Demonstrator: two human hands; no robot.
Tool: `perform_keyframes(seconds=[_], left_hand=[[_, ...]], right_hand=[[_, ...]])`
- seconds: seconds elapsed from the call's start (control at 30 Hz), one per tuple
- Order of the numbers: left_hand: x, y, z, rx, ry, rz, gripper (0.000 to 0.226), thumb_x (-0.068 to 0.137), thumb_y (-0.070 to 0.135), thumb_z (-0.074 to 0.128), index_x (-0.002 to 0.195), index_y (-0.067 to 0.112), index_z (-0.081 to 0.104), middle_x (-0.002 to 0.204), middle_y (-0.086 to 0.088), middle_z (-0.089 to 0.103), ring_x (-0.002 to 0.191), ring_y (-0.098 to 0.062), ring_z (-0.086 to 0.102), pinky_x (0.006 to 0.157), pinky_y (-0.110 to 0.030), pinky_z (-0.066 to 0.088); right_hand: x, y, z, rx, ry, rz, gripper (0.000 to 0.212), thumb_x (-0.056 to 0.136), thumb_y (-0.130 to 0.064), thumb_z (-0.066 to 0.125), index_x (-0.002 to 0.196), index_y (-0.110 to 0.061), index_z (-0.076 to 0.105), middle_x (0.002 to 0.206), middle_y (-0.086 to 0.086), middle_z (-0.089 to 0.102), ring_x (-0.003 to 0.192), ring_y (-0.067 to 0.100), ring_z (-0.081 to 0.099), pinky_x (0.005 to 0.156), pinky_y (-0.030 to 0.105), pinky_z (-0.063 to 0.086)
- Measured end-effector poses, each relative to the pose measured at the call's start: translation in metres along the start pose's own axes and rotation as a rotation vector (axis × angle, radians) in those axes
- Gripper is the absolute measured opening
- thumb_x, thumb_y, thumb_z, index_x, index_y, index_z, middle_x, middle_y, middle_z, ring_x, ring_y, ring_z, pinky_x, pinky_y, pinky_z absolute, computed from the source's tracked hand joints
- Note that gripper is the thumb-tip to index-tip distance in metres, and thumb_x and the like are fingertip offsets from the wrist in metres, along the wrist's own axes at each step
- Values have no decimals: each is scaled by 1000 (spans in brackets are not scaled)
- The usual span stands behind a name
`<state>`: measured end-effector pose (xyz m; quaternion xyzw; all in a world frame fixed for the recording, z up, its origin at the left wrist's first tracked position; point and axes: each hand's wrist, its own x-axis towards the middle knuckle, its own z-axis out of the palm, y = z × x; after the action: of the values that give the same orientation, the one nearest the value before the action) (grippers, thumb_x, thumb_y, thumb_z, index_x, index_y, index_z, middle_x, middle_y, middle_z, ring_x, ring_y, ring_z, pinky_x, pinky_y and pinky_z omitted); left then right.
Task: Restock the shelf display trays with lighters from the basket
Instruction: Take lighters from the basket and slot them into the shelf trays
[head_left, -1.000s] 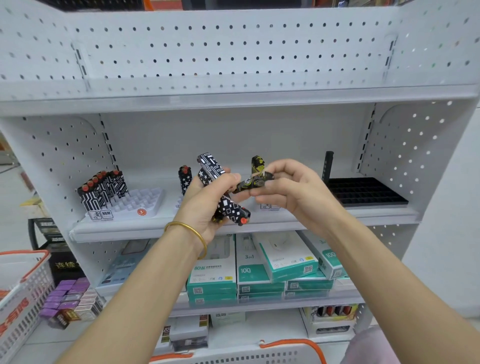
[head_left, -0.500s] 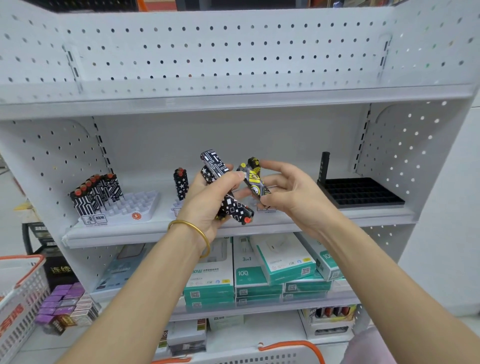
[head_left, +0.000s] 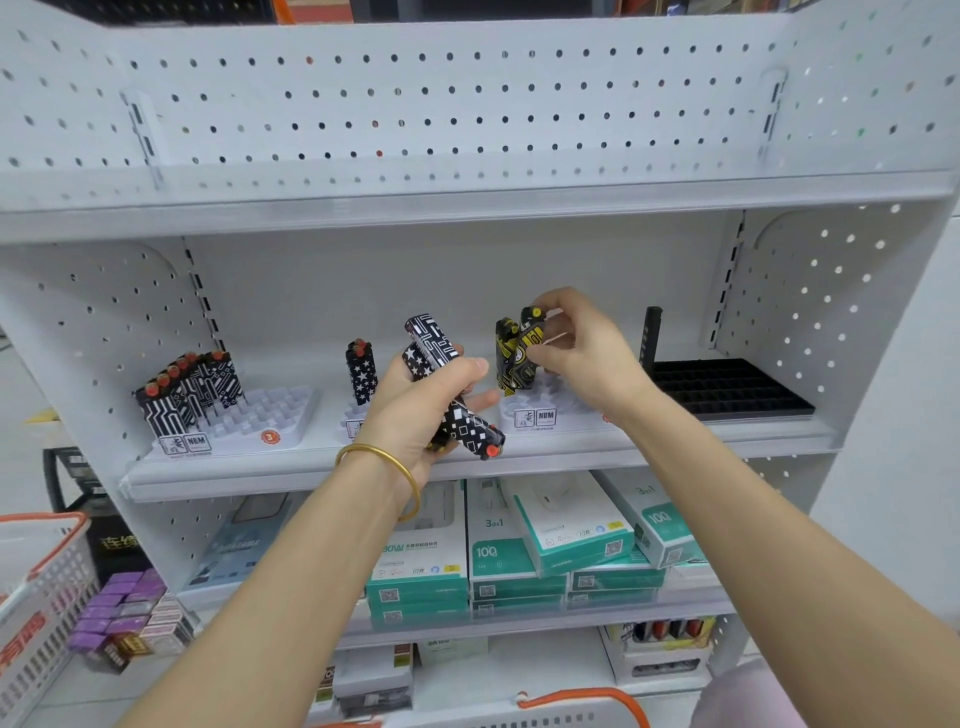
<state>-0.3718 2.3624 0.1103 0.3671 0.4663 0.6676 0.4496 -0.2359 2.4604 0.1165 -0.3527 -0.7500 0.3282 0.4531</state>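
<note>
My left hand (head_left: 415, 410) grips a bunch of black-and-white patterned lighters (head_left: 457, 395) in front of the middle shelf. My right hand (head_left: 576, 348) pinches a black-and-yellow lighter (head_left: 524, 353) upright over the white display tray (head_left: 540, 415) at the shelf's centre right, beside another yellow-black lighter standing there. A white tray (head_left: 280, 421) at the left holds a row of black-and-white lighters (head_left: 187, 389). Star-patterned lighters (head_left: 361, 376) stand in a tray partly hidden behind my left hand. The basket (head_left: 571, 712) shows at the bottom edge.
A black slotted tray (head_left: 727, 389) with one black lighter upright sits at the shelf's right end. Teal boxes (head_left: 519, 551) fill the shelf below. Another white basket with an orange rim (head_left: 36, 571) stands at the left, next to purple boxes (head_left: 124, 608).
My right hand has turned the black-and-yellow lighter upright and carried it right and back, from beside the left hand's bunch to over the centre-right tray. The left hand stays put.
</note>
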Motion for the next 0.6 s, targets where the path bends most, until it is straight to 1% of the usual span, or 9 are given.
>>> perform_keyframes(seconds=[0.1, 0.17, 0.23, 0.3, 0.37, 0.47, 0.53, 0.6], left_hand=[[1, -1, -1, 13, -1, -4, 31, 81, 13, 69, 107, 19, 54, 74, 4, 63, 87, -21, 71, 89, -39, 48], [2, -2, 0, 31, -2, -11, 31, 80, 13, 70, 106, 19, 55, 74, 4, 64, 88, -21, 71, 86, -38, 48], [3, -4, 1, 52, -1, -20, 31, 80, 15, 70, 106, 19, 55, 76, 3, 64, 87, -20, 71, 81, -36, 47], [5, -5, 3, 69, -4, -35, 32, 79, 16, 71, 107, 19, 55, 77, 2, 63, 86, -20, 71, 80, -36, 48], [5, -5, 5, 76, -6, -48, 33, 79, 15, 71, 106, 18, 54, 78, 0, 63, 87, -21, 71, 82, -39, 49], [7, -6, 5, 90, -13, -55, 31, 79, 15, 71, 104, 19, 54, 80, -1, 64, 88, -22, 71, 84, -41, 49], [7, -7, 4, 98, -15, -56, 30, 78, 15, 72, 102, 19, 55, 80, -1, 64, 89, -23, 71, 86, -42, 50], [7, -7, 4, 110, -17, -56, 28, 78, 16, 72, 100, 20, 56, 81, -2, 65, 88, -22, 71, 91, -46, 49]], right_hand=[[-1, 4, 3, -95, 4, -72, 40, 82, 3, 59, 116, -16, 50, 83, 0, 48, 70, 17, 51, 65, 25, 47], [-2, 5, 5, -151, 11, -125, 42, 82, 4, 58, 118, -15, 48, 83, -2, 46, 69, 16, 51, 63, 19, 44], [-2, 6, 7, -195, 17, -172, 42, 81, 6, 57, 119, -12, 49, 84, -5, 47, 69, 16, 52, 64, 17, 43], [-1, 8, 9, -246, 18, -218, 41, 81, 8, 56, 118, -10, 50, 92, -1, 49, 72, 18, 53, 69, 23, 44], [0, 8, 9, -297, 11, -250, 40, 81, 8, 56, 116, -10, 52, 100, 4, 47, 74, 20, 53, 75, 30, 46], [1, 5, 8, -360, 1, -282, 39, 81, 9, 54, 116, -9, 54, 99, 4, 44, 77, 19, 52, 79, 34, 48], [3, 3, 7, -401, 0, -309, 40, 80, 10, 52, 115, -10, 56, 97, 4, 42, 79, 23, 54, 80, 40, 50], [5, 1, 6, -429, -2, -319, 40, 81, 9, 51, 114, -12, 58, 97, 4, 42, 79, 29, 57, 79, 44, 51]])
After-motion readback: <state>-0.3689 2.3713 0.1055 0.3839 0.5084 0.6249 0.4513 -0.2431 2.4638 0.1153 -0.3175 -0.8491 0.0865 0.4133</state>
